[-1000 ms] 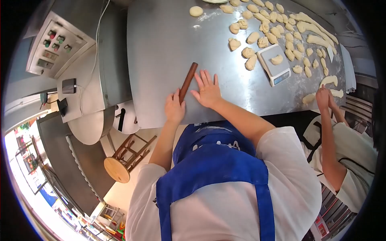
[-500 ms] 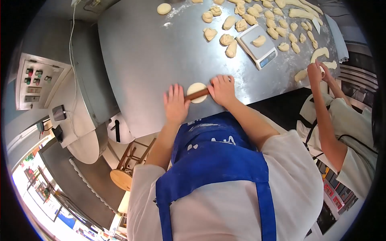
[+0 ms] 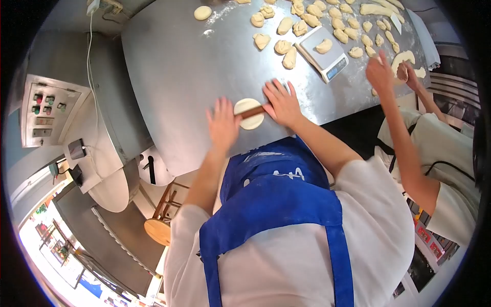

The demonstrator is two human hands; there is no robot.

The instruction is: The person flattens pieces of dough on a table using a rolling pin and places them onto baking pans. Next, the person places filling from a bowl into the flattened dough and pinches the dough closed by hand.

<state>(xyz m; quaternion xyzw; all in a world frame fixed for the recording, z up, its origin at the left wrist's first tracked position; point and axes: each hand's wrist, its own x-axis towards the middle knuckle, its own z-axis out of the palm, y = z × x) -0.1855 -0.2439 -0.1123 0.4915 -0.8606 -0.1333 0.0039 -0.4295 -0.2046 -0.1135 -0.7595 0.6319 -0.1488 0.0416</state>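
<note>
A flat round of dough [image 3: 249, 123] lies on the metal table near its front edge. Across it rests a brown wooden rolling pin [image 3: 252, 112]. My left hand [image 3: 223, 123], slightly blurred, lies over the pin's left end with its fingers stretched out. Over the right end is my right hand [image 3: 282, 104], its palm on the pin and its fingers spread forward. Another round of dough [image 3: 202, 13] sits at the back left of the table.
Several dough pieces [image 3: 285, 25] are spread over the metal table [image 3: 174, 66]. A white scale [image 3: 323, 53] carries one dough piece [image 3: 324, 46]. At the right, a co-worker's hands [image 3: 379, 77] are near dough strips. A wooden stool [image 3: 157, 231] stands below left.
The round of dough has come under the pin, and the pin has turned from steep to nearly crosswise. My right fingers have straightened since half a second ago. One co-worker's hand has moved left.
</note>
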